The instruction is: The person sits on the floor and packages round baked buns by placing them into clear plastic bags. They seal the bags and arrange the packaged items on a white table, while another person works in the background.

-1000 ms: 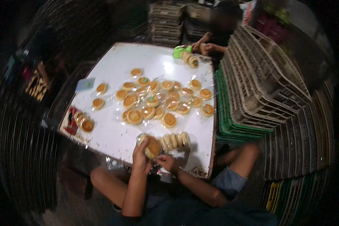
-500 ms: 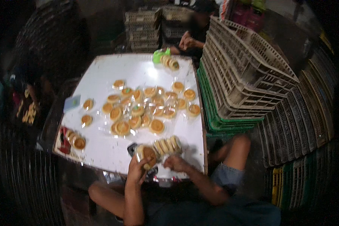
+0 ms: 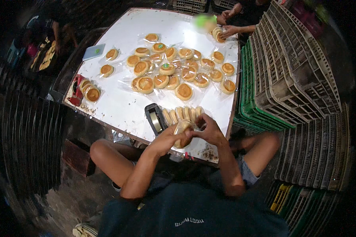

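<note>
Close to the table's near edge, my left hand [image 3: 164, 142] is closed round a golden-brown round bun [image 3: 182, 141] in a clear plastic wrapper. My right hand [image 3: 210, 131] has its fingers pinched against the wrapper on the bun's right side. Just beyond both hands stands a row of several wrapped buns [image 3: 182, 113] on edge, pressed together. To the left of that row is a black tape dispenser [image 3: 155, 119]. Many more wrapped buns [image 3: 161, 81] lie loosely spread across the middle of the white table [image 3: 118, 114].
Stacked green and pale crates [image 3: 300, 71] rise along the table's right side. A red dispenser [image 3: 74, 91] with a short row of buns [image 3: 91, 94] occupies the left corner. At the far right corner, a co-worker's hands [image 3: 230, 31] touch buns. Another person [image 3: 55, 35] sits at far left.
My right hand has come from the table, beside the row of buns, to the bun in my left hand. The view has tilted down. The co-worker's hands have reached the far buns.
</note>
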Demonstrator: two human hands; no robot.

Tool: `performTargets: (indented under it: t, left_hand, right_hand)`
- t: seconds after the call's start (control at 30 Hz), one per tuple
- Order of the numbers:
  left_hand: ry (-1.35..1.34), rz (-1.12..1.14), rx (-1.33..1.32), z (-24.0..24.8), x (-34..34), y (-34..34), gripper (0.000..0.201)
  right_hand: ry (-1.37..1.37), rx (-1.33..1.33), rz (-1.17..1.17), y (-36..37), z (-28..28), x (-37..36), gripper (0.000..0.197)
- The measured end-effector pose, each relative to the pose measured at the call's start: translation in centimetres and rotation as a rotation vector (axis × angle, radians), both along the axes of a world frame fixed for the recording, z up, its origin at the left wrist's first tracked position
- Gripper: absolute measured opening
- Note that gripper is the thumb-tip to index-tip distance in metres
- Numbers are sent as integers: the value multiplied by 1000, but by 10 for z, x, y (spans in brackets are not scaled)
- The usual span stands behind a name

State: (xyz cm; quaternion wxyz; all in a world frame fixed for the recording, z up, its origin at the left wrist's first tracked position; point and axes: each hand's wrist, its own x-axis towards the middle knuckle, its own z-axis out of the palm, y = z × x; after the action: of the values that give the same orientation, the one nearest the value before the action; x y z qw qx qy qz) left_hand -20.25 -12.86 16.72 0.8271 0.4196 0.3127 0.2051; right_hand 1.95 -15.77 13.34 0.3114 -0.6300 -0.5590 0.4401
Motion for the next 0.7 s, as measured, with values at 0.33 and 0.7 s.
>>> performTargets:
  t: [0.33,0.7]
  left_hand:
    - [58,572,-143,-25,-1,39,45]
    - [636,384,310,-50,50,33,82]
  right_hand:
    - [-129,660,-643,10,3,4,48]
    - [-395,186,-361,20,-71,9,110]
